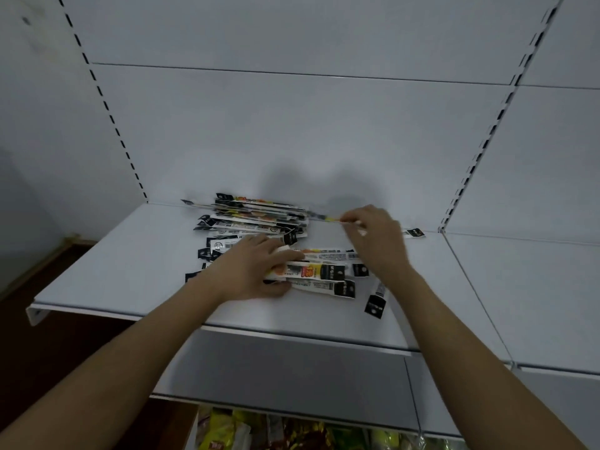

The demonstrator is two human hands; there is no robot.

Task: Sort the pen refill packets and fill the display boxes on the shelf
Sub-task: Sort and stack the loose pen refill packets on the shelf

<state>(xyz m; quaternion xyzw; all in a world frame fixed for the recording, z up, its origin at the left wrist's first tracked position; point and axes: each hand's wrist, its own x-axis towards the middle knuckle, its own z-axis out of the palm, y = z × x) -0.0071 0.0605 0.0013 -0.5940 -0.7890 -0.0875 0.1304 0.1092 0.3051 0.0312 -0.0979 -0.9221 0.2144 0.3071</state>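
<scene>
L hand grips a bundle of refill packets flat on white shelf; "M&G" legible on one. R hand pinches a single packet near back wall. Loose pile behind L hand; other print too blurred.

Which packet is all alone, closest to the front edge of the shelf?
The black-topped packet lying tilted, just left of the right forearm. The other packets sit in piles farther back or under the hands.
</scene>
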